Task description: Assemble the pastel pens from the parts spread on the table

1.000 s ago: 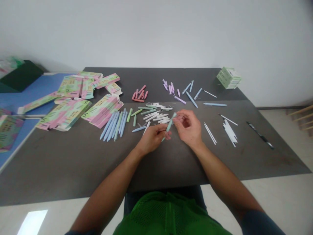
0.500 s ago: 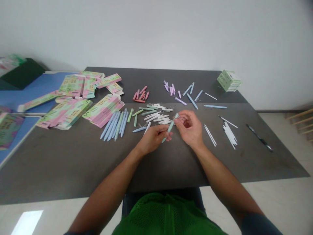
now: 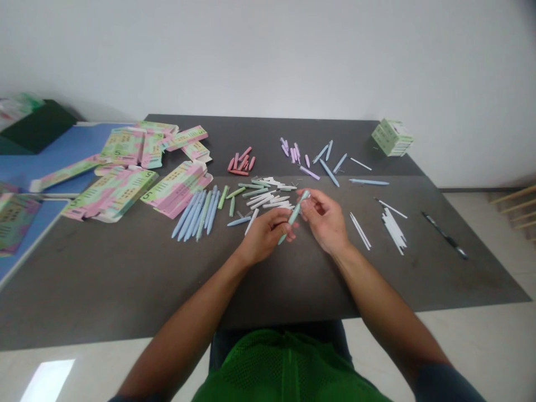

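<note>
A light green pen (image 3: 294,215) is held tilted between my two hands over the dark table (image 3: 167,296). My left hand (image 3: 266,231) is closed round its lower part. The fingers of my right hand (image 3: 324,215) pinch its upper end. Just beyond my hands lie white pen parts (image 3: 272,201) and green barrels (image 3: 255,191). To the left is a row of assembled blue pens (image 3: 190,218), with a green one (image 3: 204,215) among them. White refills (image 3: 393,231) lie to the right of my right hand.
Printed cartons (image 3: 176,187) are heaped at the left, near a dark green bin (image 3: 39,128). Pink parts (image 3: 242,163), purple parts (image 3: 295,152) and blue barrels (image 3: 329,173) lie farther back. A small green box (image 3: 391,138) stands back right; a black pen (image 3: 444,235) lies at right.
Both hands and the light green pen have shifted very slightly to the right. The pen stays held between them, and the things on the table have not moved.
</note>
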Demonstrator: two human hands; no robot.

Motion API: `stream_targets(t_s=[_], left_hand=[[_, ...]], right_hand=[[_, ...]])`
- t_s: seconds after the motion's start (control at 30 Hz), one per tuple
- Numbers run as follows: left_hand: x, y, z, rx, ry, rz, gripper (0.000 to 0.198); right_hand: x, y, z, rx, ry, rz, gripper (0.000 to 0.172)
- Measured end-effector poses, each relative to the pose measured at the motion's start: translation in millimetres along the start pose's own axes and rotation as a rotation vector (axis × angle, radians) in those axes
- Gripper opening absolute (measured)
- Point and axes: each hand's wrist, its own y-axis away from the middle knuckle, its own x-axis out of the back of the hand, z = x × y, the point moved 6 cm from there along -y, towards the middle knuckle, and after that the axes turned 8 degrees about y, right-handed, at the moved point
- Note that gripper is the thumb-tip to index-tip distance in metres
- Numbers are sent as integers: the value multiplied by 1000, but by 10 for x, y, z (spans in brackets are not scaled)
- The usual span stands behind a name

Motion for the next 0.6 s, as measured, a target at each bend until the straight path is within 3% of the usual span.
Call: stream_targets(t_s=[0.2, 0.4, 0.6], left_hand=[[64, -16, -138, 10, 129, 105, 57], [77, -27, -48, -18, 40, 57, 35], [142, -43, -23, 13, 165, 71, 40]], right_hand=[[-99, 21, 159, -193, -174, -31, 36], [-162, 76, 174, -282, -239, -46, 41], [-196, 63, 44, -263, -302, -223, 46]])
